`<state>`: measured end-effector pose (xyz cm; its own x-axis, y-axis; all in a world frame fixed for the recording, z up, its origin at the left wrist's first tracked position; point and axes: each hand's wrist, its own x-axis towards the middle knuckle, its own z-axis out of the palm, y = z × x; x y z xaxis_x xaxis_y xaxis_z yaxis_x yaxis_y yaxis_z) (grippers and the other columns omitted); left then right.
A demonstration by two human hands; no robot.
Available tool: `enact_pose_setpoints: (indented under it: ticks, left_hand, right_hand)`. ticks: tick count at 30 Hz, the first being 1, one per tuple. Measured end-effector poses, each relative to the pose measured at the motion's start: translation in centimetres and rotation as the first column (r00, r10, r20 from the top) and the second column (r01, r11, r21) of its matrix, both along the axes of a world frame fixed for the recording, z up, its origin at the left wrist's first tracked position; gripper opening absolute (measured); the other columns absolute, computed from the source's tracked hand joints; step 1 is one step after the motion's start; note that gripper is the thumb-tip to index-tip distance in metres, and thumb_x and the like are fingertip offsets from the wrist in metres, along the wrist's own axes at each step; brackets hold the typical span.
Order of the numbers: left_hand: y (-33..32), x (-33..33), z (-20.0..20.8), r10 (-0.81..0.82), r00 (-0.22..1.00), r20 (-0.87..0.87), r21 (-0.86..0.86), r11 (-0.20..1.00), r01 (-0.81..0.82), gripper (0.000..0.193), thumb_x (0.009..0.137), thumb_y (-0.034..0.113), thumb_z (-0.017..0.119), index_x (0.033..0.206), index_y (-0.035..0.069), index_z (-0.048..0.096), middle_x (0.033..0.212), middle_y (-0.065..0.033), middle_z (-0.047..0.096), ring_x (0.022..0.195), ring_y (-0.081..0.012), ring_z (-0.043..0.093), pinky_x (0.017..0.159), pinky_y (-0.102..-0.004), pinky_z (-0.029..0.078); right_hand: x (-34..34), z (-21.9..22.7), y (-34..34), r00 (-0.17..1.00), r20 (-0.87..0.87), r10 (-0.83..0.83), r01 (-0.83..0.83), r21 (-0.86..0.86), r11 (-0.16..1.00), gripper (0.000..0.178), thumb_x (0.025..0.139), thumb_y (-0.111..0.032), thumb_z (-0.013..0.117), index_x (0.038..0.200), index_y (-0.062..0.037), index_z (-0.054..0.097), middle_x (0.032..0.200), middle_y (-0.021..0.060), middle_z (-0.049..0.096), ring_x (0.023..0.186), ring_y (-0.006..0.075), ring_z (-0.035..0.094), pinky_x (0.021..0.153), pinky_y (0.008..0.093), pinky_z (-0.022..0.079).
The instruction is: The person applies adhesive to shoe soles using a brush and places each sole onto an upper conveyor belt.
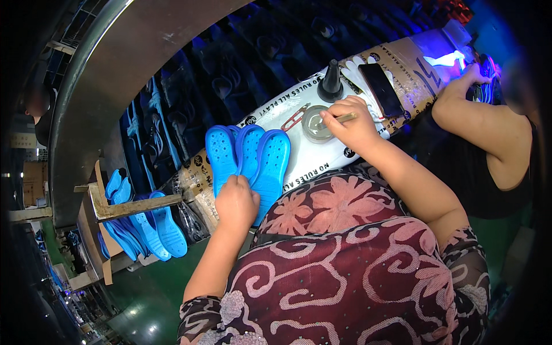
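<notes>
My left hand point(237, 201) is closed around the lower part of several blue foam shoe soles point(270, 164), fanned out side by side with small holes at their far ends. My right hand point(352, 123) grips a brush with a tan handle point(347, 117); its tip is over or in a round clear cup point(313, 133), and the bristles are hard to make out. The cup stands on a white plastic-covered surface point(305, 158). Red-handled snips point(295, 121) lie just left of the cup. Behind it rises a black cone-shaped object point(330, 83).
A phone point(380, 89) lies on white gloves point(352, 70) to the right. More blue soles point(167, 224) fill a cardboard box point(102, 230) with a wooden bar at left. A dark rack with shoes point(230, 83) runs behind. Another person's arm point(477, 121) works at far right.
</notes>
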<state>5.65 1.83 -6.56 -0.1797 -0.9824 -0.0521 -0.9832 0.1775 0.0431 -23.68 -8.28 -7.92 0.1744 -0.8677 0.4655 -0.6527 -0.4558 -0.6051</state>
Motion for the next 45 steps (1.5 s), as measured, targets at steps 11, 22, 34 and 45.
enact_pose_setpoints:
  ticks: [11, 22, 34, 45]
  left_hand:
    - [-0.2, 1.7, 1.8, 0.247, 0.914, -0.322, 0.470, 0.880, -0.073, 0.032, 0.082, 0.028, 0.061, 0.092, -0.002, 0.060, 0.082, -0.0234, 0.065, 0.069, -0.0388, 0.062, 0.064, -0.0433, 0.048]
    - [1.0, -2.5, 5.5, 0.383, -0.044, -0.923, 0.385, 0.922, -0.049, 0.047, 0.087, 0.008, 0.056, 0.127, 0.001, 0.032, 0.101, -0.0170, 0.060, 0.069, -0.0211, 0.066, 0.051, -0.0270, 0.053]
    - [0.0, -6.4, 4.8, -0.009, 0.139, -0.990, -0.042, 0.970, -0.238, 0.038, 0.079, 0.001, 0.064, 0.112, -0.007, 0.046, 0.096, -0.0164, 0.063, 0.080, -0.0206, 0.065, 0.072, -0.0308, 0.052]
    - [-0.6, -6.5, 4.7, -0.277, 0.299, -0.913, -0.351, 0.907, -0.231, 0.023, 0.072, -0.003, 0.066, 0.092, -0.006, 0.056, 0.082, -0.0138, 0.065, 0.070, -0.0201, 0.065, 0.060, -0.0293, 0.052]
  right_hand:
    - [-3.0, 2.7, 2.5, 0.679, 0.656, -0.329, -0.031, 0.474, 0.880, 0.037, 0.095, -0.032, 0.054, 0.076, -0.0018, 0.064, 0.070, 0.0027, 0.057, 0.067, 0.0104, 0.049, 0.067, 0.0252, 0.040]
    - [-1.8, 6.8, 5.2, 0.543, 0.819, -0.183, -0.240, 0.360, 0.902, 0.040, 0.096, -0.029, 0.050, 0.075, 0.0024, 0.063, 0.073, 0.0067, 0.058, 0.069, 0.0119, 0.049, 0.071, 0.0252, 0.039]
    - [2.2, 10.5, 6.9, 0.940, 0.209, 0.271, -0.255, -0.103, 0.962, 0.026, 0.087, -0.019, 0.059, 0.063, -0.0097, 0.064, 0.062, 0.0019, 0.059, 0.065, 0.0202, 0.056, 0.089, 0.0391, 0.039]
    - [2.1, 10.5, 6.8, 0.964, 0.165, 0.208, -0.195, -0.092, 0.976, 0.025, 0.085, -0.016, 0.061, 0.061, -0.0080, 0.062, 0.060, 0.0035, 0.057, 0.060, 0.0226, 0.053, 0.081, 0.0369, 0.040]
